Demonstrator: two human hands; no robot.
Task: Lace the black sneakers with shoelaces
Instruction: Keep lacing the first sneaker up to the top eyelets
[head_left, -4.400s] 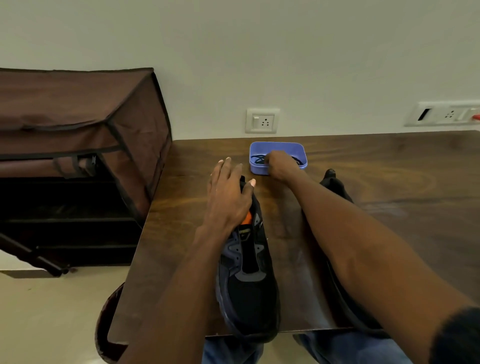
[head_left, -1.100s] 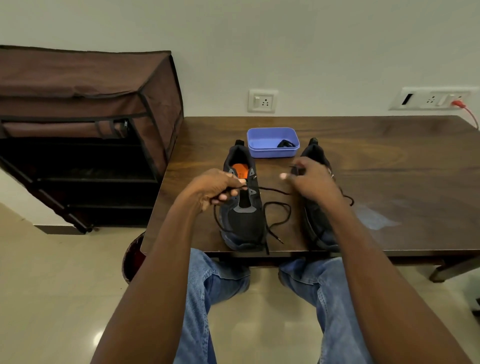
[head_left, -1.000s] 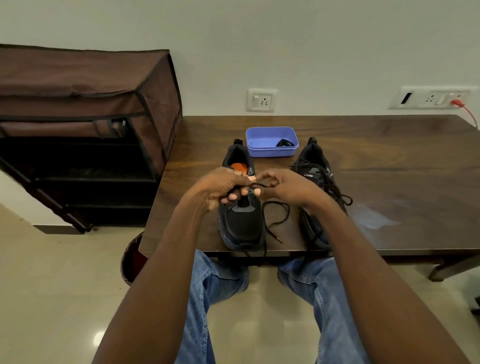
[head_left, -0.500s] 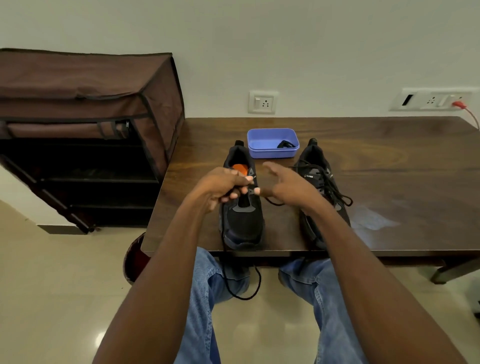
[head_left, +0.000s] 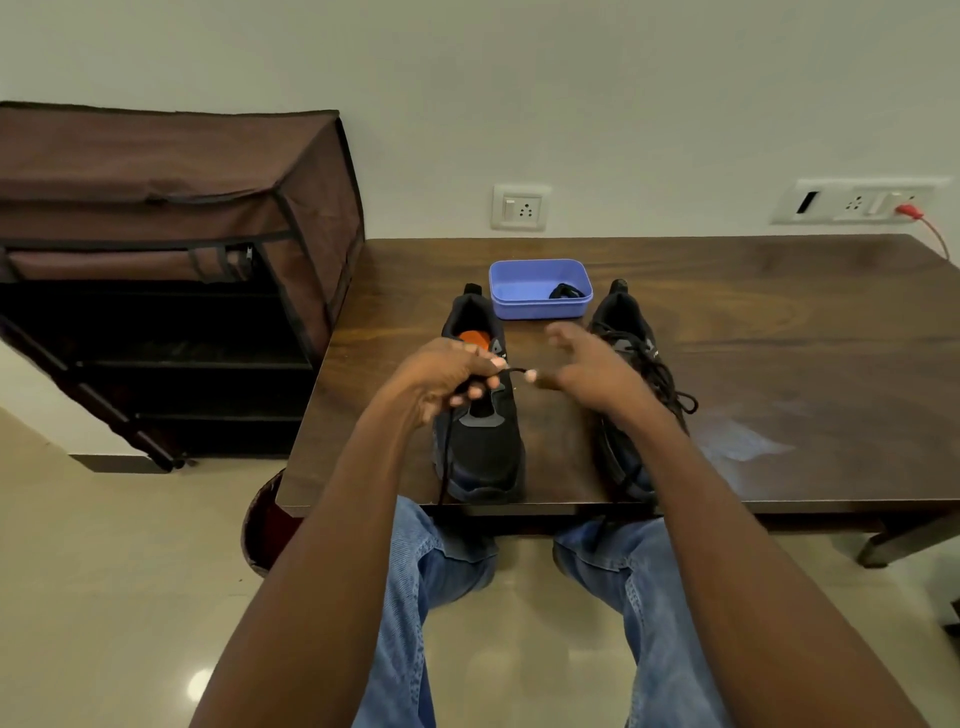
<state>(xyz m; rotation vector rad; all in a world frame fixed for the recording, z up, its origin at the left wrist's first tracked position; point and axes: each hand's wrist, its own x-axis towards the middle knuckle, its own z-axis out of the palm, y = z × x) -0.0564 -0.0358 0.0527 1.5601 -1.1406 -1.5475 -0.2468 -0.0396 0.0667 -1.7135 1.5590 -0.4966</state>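
Left fingers (head_left: 480, 387): curled tight on a black shoelace (head_left: 511, 371), pinching it above the tongue of the left sneaker.
Left hand (head_left: 441, 382): hovering over the left sneaker's throat, knuckles up.
Shoelace: its tip pokes out toward 3 o'clock from the left fingers; the rest drops past the sneaker's near side and off the surface edge at 6 o'clock.
Right fingers (head_left: 563, 338): spread and relaxed, gripping nothing; the thumb tip sits just beside the lace tip, and contact is too close to call.
Right hand (head_left: 592, 374): between the two sneakers, just at 3 o'clock of the left hand.
Left sneaker (head_left: 485, 441): black, unlaced, orange insole showing, toe at the near edge of the surface.
Right sneaker (head_left: 631, 358): black, at 3 o'clock of the left one, already laced, loose ends lying on its outer side.
Blue tray (head_left: 519, 301): at 12 o'clock behind the sneakers, a dark coiled lace (head_left: 566, 291) in its right corner.
Surface (head_left: 779, 338): dark wood, against the wall.
Shoe rack (head_left: 156, 270): brown fabric, at 9 o'clock beside the surface.
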